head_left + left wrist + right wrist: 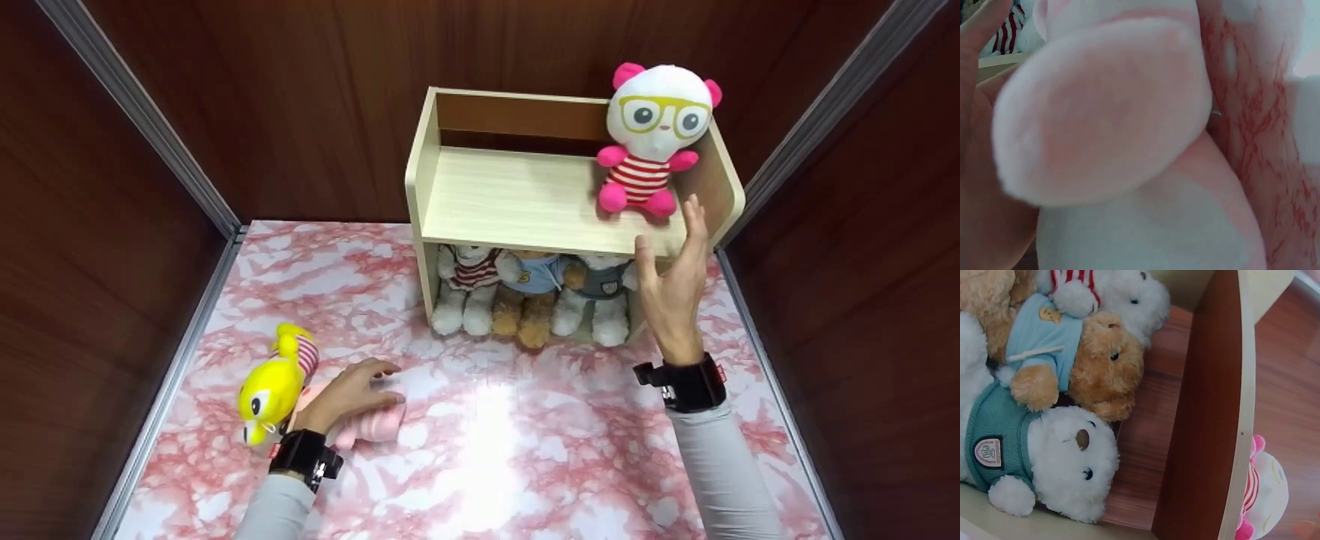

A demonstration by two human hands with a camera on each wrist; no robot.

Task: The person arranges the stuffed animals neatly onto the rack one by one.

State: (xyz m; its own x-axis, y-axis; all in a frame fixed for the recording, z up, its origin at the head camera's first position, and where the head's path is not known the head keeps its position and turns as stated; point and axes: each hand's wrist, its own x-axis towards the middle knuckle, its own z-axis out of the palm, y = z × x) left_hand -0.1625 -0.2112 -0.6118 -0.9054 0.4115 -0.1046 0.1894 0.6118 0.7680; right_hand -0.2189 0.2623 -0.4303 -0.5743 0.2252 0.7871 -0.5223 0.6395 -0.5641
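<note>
A pink plush toy (379,426) lies on the floor at the lower left, partly hidden under my left hand (349,394). Thumb and fingers there are spread apart, bent slightly over the toy. In the left wrist view the pink plush toy (1100,112) fills the middle, with the hand along its left side. Raised before the right end of the shelf unit (517,199), my right hand (675,292) has its fingers extended and holds nothing. Just above its fingertips a panda plush (641,176) with pink ears and a striped body sits on the top board.
Next to the pink toy lies a yellow plush (274,390). On the lower level sit a white bear in a striped top (472,277), a brown bear in light blue (532,300) and a white bear in grey-green (1072,461). Dark wood panels (300,112) enclose the floor.
</note>
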